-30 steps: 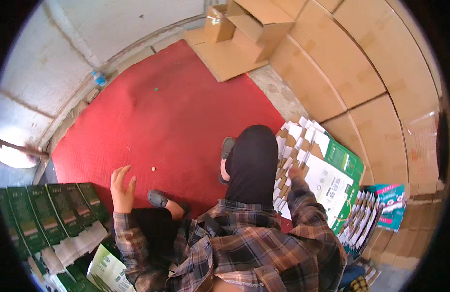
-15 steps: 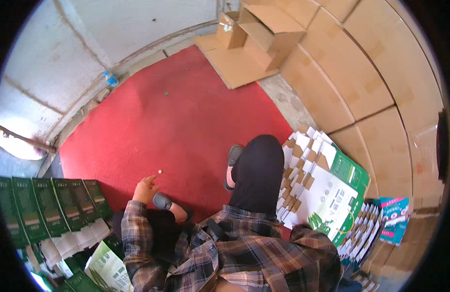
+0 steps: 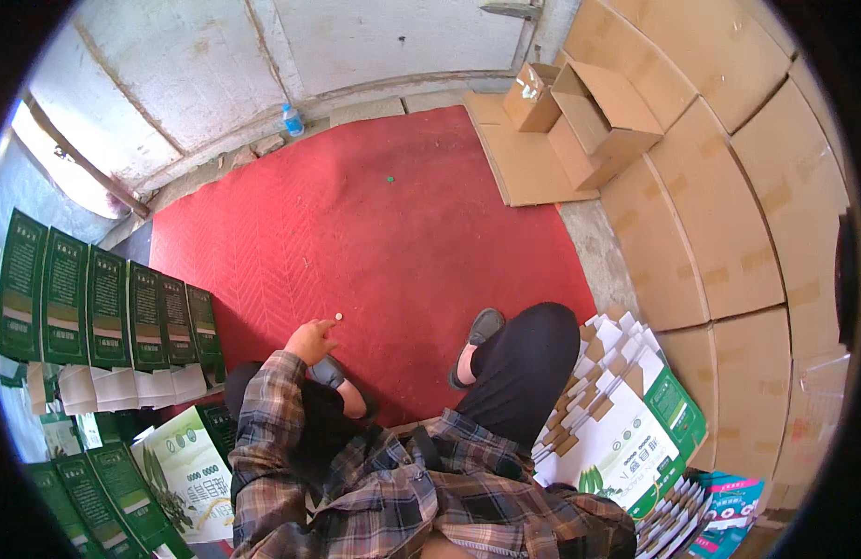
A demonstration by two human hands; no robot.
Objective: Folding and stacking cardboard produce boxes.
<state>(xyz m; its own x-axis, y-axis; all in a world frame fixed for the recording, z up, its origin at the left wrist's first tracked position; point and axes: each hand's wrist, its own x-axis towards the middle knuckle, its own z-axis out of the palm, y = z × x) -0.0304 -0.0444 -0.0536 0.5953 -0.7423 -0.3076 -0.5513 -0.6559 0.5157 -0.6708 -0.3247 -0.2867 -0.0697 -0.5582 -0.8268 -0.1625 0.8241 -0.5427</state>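
Observation:
My left hand (image 3: 311,342) hangs over my left knee, above the red floor mat (image 3: 421,233). Its fingers are partly stretched out and hold nothing that I can see. A small white disc (image 3: 338,317) lies on the mat just beyond the fingertips. To the left stand green printed cartons (image 3: 107,307) in a row, with a white-and-green flattened carton (image 3: 190,466) nearer to me. By my right leg is a stack of flattened white-and-green cartons (image 3: 626,456) with brown flaps. My right arm goes down beside this stack, and its hand is hidden.
Large brown boxes (image 3: 729,214) are stacked as a wall on the right. An opened cardboard box (image 3: 608,121) sits on a flat sheet at the far right. A blue-capped bottle (image 3: 293,120) stands by the white wall. Teal-and-pink packaging (image 3: 731,508) lies at lower right.
My view has swung left and up, so the mat and boxes sit farther right in the picture. My left hand stays over the left knee, its fingers a little more drawn together.

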